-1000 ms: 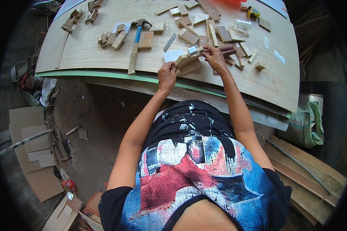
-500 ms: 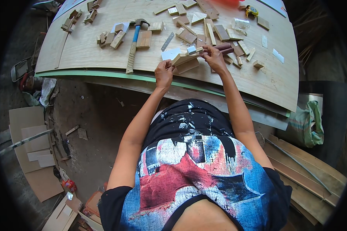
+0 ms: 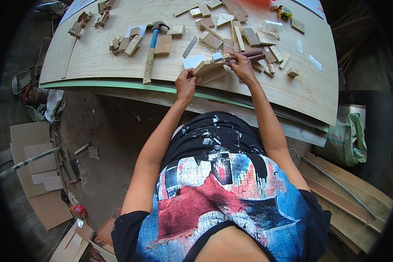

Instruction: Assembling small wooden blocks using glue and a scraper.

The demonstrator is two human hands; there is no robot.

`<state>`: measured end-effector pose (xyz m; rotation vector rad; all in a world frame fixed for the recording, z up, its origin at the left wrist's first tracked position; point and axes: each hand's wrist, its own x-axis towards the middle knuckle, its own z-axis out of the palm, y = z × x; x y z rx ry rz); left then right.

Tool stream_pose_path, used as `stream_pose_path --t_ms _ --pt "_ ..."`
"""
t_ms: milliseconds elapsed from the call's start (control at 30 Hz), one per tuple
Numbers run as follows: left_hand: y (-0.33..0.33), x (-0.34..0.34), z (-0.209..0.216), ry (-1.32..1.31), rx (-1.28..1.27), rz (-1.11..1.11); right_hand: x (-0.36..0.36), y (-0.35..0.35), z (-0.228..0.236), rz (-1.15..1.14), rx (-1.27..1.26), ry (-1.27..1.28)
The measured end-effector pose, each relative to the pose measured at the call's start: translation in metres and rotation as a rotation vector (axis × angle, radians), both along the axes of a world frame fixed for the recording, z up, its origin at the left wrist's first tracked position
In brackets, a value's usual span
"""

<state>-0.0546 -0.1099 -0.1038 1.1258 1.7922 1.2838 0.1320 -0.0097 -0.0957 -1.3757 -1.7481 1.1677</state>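
Over the near edge of the workbench, my left hand [image 3: 186, 84] grips the left end of a small wooden piece [image 3: 205, 66] made up of pale strips. My right hand [image 3: 243, 68] is closed in a pinch at the right end of the same piece; its fingertips partly cover what they hold. A small block with a bluish-white top [image 3: 216, 56] sits along the piece, between the hands. White paper [image 3: 193, 61] lies just behind my left hand. Two dark reddish-brown rods [image 3: 254, 55] lie beside my right fingers.
A claw hammer [image 3: 151, 52] with a blue and wooden handle lies left of my hands. Wood offcuts [image 3: 250, 37], a metal strip [image 3: 190, 47], a clear jar [image 3: 273, 27] and a yellow tape measure [image 3: 285, 12] are spread over the workbench [image 3: 96, 61]. Boards [image 3: 345, 192] lean at lower right.
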Motion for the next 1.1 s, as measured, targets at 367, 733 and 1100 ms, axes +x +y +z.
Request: stream_pose_path --t_ms 367,733,1100 --pt "0.005 -0.005 0.0 0.035 0.053 0.047 -0.008 -0.033 0.044 0.01 -0.046 -0.406" --pt "0.012 -0.023 0.01 -0.065 0.138 0.163 -0.016 -0.018 0.011 0.414 0.337 -0.457" --pt "0.014 -0.016 0.003 -0.214 0.112 0.082 -0.01 0.006 0.025 0.472 -0.264 -0.111"
